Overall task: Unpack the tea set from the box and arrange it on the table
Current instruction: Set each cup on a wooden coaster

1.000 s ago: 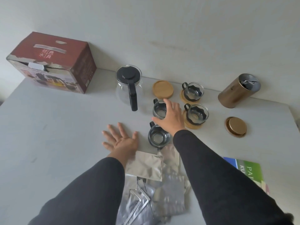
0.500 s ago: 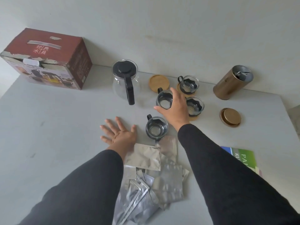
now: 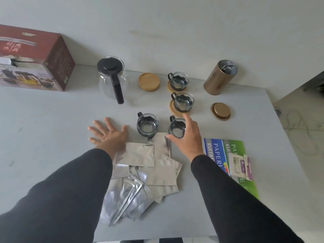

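Table [image 3: 43, 137] grey, bearing the whole set. Box [image 3: 33, 58] far left, on its side, well apart from the rest. Pot [image 3: 112, 79] far centre, black lid and handle, upright. Foil packets [image 3: 140, 176] heaped near centre, between the sleeves. Tin [image 3: 220, 77] far right, lid [image 3: 220, 111] off and lying just near of it. Booklet [image 3: 226, 155] near right.

Right hand [image 3: 190, 137] now near, curled round cup [image 3: 176, 128], thumb and fingers closed on its sides; half a second ago same cup held farther off, just right of the pot handle. Cup now just right of the second bare cup [image 3: 147, 125]. Left hand [image 3: 109, 135] flat on table, fingers spread, grasping nothing, unchanged.

Two further cups on coasters at far right-centre; one coaster [image 3: 149, 82] bare. Judgement: unpacking done, arranging under way; two cups and spare coaster not yet matched.
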Demonstrator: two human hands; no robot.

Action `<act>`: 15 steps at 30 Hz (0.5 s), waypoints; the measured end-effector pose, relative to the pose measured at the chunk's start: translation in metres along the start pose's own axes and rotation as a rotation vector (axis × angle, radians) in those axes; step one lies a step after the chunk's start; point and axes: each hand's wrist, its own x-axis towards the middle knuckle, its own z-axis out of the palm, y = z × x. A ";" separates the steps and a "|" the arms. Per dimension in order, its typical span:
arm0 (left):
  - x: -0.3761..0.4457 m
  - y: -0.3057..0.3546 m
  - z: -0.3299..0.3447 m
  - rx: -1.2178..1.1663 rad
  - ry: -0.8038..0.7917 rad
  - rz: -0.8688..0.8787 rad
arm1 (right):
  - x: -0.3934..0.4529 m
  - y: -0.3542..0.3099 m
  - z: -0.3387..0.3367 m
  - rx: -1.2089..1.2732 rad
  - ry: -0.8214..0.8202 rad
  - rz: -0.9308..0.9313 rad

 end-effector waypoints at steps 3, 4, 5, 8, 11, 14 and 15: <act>0.001 0.001 0.002 -0.005 0.006 -0.006 | -0.005 0.010 0.006 0.005 -0.036 0.040; 0.001 0.001 0.002 -0.006 0.004 -0.009 | -0.006 0.013 0.009 0.011 -0.032 0.048; 0.001 0.002 0.002 -0.004 0.001 -0.013 | -0.005 0.014 0.010 0.016 -0.027 0.053; 0.004 0.004 -0.001 0.001 -0.017 -0.035 | 0.000 0.015 0.009 0.005 -0.042 0.050; 0.007 0.011 -0.006 -0.008 -0.038 -0.074 | 0.006 0.013 0.004 -0.123 -0.030 -0.028; 0.009 0.020 -0.012 -0.012 -0.060 -0.120 | 0.016 0.003 -0.004 -0.134 0.077 -0.103; 0.010 0.021 -0.013 -0.013 -0.065 -0.134 | 0.024 -0.002 -0.006 -0.120 0.104 -0.134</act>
